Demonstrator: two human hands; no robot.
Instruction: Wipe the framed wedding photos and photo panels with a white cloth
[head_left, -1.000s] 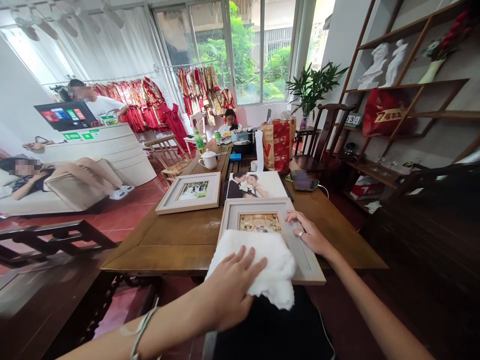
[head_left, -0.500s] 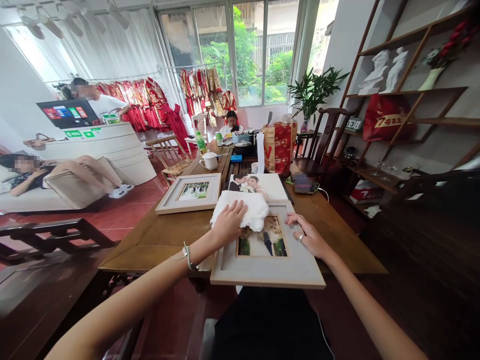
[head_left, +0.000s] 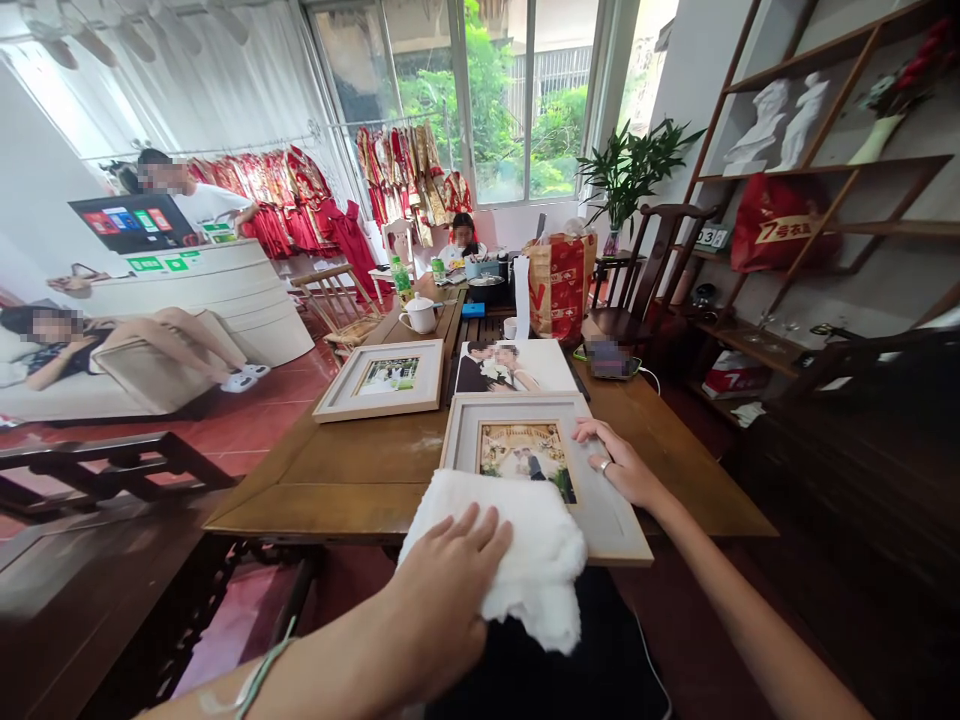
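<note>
A pale wooden photo frame [head_left: 525, 412] with a wedding picture lies flat at the near edge of the wooden table [head_left: 360, 480]. My left hand [head_left: 439, 590] lies flat, fingers spread, on a white fluffy cloth [head_left: 525, 540] that covers the frame's near left corner. My right hand [head_left: 619, 465], with a ring on one finger, rests with fingers stretched out on the frame's right border.
A second frame [head_left: 382, 378] and an unframed wedding print [head_left: 514, 365] lie further back, with a phone [head_left: 607, 358], a red bag [head_left: 559, 285] and a teapot [head_left: 418, 315] behind. Dark chairs flank the table. People are at the far end, the counter and a sofa.
My left hand has drawn the cloth back from the frame's top edge to its near left corner, uncovering the picture. My right hand has stayed on the right border.
</note>
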